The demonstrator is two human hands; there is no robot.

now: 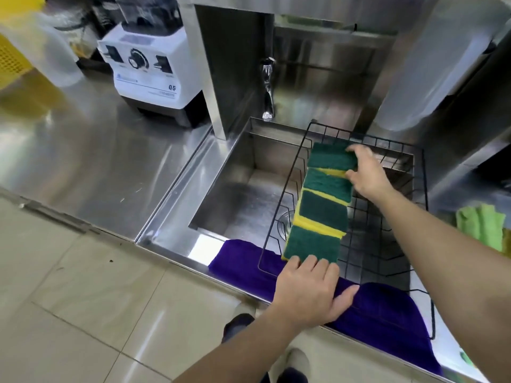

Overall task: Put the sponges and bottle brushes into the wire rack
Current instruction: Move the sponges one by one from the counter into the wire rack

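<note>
Holding sponges (323,205) in the wire rack (278,214); blender (149,70) label reads "Q5".

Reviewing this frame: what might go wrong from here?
1. The four sponges are held as a row only at its ends, between left hand and right hand; the middle ones may buckle out and drop.
2. The row hangs near the left rim of the wire rack, so a dropped sponge might land in the sink.

wire rack (367,244): right rim partly behind forearm (442,258) | blender (149,70): top cut off | yellow basket (11,59): blurred
</note>
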